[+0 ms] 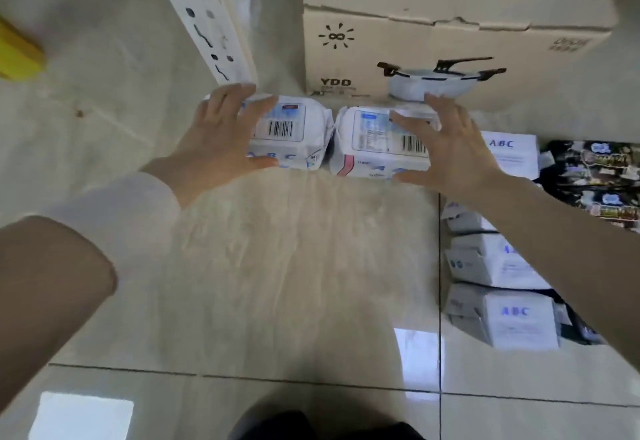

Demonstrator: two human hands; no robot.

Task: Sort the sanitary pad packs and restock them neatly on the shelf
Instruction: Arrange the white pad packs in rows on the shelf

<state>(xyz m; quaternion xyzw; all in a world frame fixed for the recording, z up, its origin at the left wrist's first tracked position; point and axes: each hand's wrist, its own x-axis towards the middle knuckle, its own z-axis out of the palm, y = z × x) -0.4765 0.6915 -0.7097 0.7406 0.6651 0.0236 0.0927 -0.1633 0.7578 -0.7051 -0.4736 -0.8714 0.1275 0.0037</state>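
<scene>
Both sanitary pad packs sit on the tiled floor (294, 266) just in front of the cardboard box (450, 41), the one printed with a lidded pot and the letters YDD. They lie side by side with their ends touching and their barcode labels facing up. My left hand (221, 134) holds the left pad pack (294, 128), in front of the box's left corner. My fingers curl over its far end and my thumb presses its near face, so the pack fills a wide span between them. My right hand (446, 148) is spread wide over the right pad pack (374, 141), in front of the pot picture. Its fingers lie nearly straight across the top and the thumb runs along the near lower edge, resting rather than clamping. Just left of the box a white slotted shelf upright (204, 13) slants down to the floor, ending just behind my left fingertips. Well to the left of the box lies a yellow object (17, 55), cut off by the frame edge. In front of the box's right end a heap of white ABC packs (512, 155) stretches towards me, with dark patterned packs (595, 176) beside it, further right. My right forearm crosses above that heap.
</scene>
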